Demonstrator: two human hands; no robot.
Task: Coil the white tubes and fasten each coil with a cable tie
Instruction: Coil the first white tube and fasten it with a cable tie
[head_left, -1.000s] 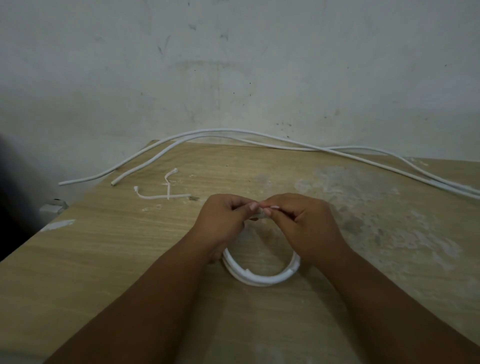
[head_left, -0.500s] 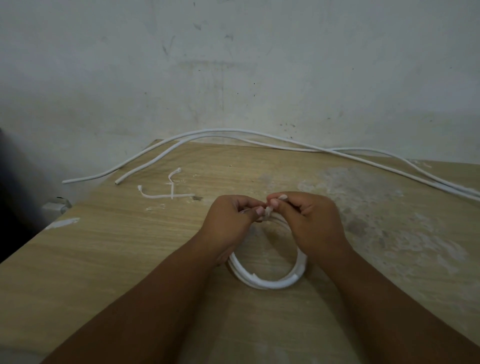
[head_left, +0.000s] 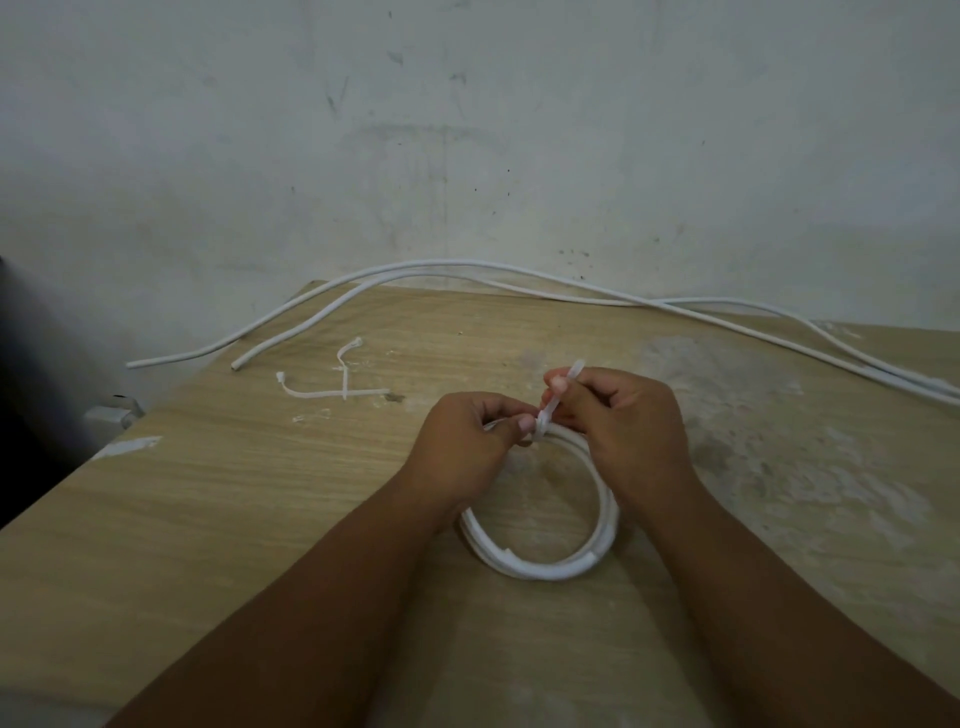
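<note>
We see two bare hands, our left hand (head_left: 467, 447) and our right hand (head_left: 634, 431). Behind each hand runs a bare arm, the left forearm (head_left: 311, 597) and the right forearm (head_left: 779, 613). At the front of each hand the thumbnails (head_left: 558, 384) are short and rounded.

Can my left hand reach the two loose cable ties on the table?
Probably yes: nothing stands between the left hand and the loose cable ties, but it is holding the coil and must let go first.
</note>
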